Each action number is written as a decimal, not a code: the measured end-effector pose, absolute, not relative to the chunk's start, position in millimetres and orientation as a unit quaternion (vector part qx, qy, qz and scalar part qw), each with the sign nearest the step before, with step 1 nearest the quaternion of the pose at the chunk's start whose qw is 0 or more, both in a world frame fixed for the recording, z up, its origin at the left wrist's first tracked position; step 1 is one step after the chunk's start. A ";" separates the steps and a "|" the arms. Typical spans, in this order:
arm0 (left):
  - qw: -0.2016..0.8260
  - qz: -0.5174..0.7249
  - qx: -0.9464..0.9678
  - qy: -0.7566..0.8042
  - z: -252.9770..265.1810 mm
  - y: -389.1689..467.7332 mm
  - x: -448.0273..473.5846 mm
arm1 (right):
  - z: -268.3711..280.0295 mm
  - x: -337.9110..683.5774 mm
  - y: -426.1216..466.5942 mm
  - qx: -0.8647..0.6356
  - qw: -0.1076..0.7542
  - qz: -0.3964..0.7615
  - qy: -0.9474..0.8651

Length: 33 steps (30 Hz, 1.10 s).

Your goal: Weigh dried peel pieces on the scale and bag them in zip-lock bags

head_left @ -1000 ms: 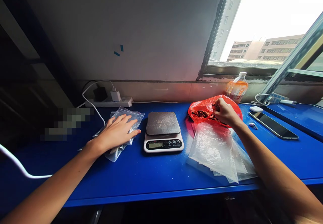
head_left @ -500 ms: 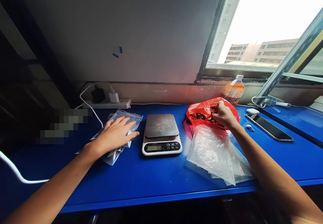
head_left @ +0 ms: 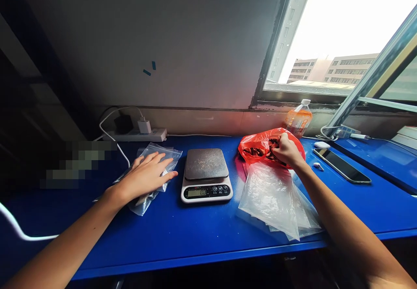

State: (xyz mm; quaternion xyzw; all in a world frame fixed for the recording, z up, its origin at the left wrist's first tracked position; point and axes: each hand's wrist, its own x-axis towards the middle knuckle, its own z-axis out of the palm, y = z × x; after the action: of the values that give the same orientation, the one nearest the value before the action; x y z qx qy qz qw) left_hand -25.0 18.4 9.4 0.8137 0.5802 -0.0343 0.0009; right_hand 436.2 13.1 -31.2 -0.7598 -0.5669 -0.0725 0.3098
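Observation:
My left hand (head_left: 146,176) lies palm down with spread fingers on a pile of clear zip-lock bags (head_left: 174,153). Some of those bags have something inside, mostly hidden under the hand. My right hand (head_left: 286,151) reaches into an open red plastic bag (head_left: 252,140), fingers curled down into dark brown, dried-looking pieces (head_left: 259,152). Its fingertips are partly hidden among them. Between my hands stands a kitchen scale (head_left: 206,176) with crumbs on its dark plate and a lit display. Flat clear plastic bags (head_left: 270,198) lie in front of the red bag.
An orange drink bottle (head_left: 299,117) stands behind the red bag. At right lie a phone (head_left: 342,165), a white earbud (head_left: 318,166) and its case (head_left: 321,145). A power strip (head_left: 156,134) with plugs and white cables runs along the wall. The blue table's front edge (head_left: 195,261) is near me.
The camera view has shifted slightly, so most things sit a little further left. Both hands keep nearly the same place and pose.

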 end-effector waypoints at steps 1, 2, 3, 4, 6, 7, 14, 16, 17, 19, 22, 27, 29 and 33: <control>0.002 -0.040 0.812 0.582 10.1 17.9 -24.4 | -31.2 436.6 13.2 -0.761 0.309 -0.069 -0.565; 0.004 -0.044 0.810 0.584 10.8 17.4 -24.0 | -31.1 437.2 13.4 -0.762 0.309 -0.063 -0.566; 0.006 -0.046 0.808 0.587 11.3 16.9 -23.7 | -31.1 438.1 13.8 -0.762 0.308 -0.057 -0.567; 0.006 -0.047 0.807 0.589 11.6 16.5 -23.5 | -31.0 439.3 14.5 -0.760 0.308 -0.052 -0.569; 0.006 -0.044 0.808 0.587 11.8 16.0 -23.8 | -30.7 442.1 15.9 -0.754 0.310 -0.044 -0.577; 0.006 -0.042 0.810 0.585 11.7 15.8 -24.0 | -30.5 443.4 16.6 -0.750 0.310 -0.042 -0.582; -0.002 -0.053 0.813 0.580 13.5 14.7 -21.6 | -30.3 442.4 18.0 -0.707 0.334 -0.041 -0.622; 0.003 -0.058 0.810 0.583 14.9 14.8 -20.8 | -31.0 441.1 18.7 -0.687 0.345 -0.048 -0.638; 0.006 -0.060 0.809 0.585 15.5 14.8 -20.9 | -31.3 441.0 19.4 -0.677 0.345 -0.052 -0.647; 0.008 -0.062 0.808 0.586 16.5 14.6 -22.4 | -31.5 441.8 20.9 -0.662 0.338 -0.064 -0.666; 0.004 -0.053 0.815 0.577 17.4 13.5 -26.4 | -30.0 444.1 21.6 -0.643 0.330 -0.074 -0.687; -0.007 -0.035 0.820 0.572 16.4 15.2 -30.4 | -24.5 443.5 18.0 -0.620 0.362 -0.075 -0.692; -0.013 -0.025 0.822 0.568 14.5 17.7 -30.3 | -23.0 441.6 16.7 -0.615 0.355 -0.064 -0.702; -0.023 0.002 0.831 0.555 11.2 21.0 -29.8 | -22.0 438.7 15.3 -0.611 0.329 -0.027 -0.719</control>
State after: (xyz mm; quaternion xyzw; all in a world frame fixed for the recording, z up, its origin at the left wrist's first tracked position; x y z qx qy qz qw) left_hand -29.8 21.0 11.2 0.8313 0.5554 0.0021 -0.0225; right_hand 438.7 15.3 -22.0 -0.6110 -0.7193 -0.0272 0.3295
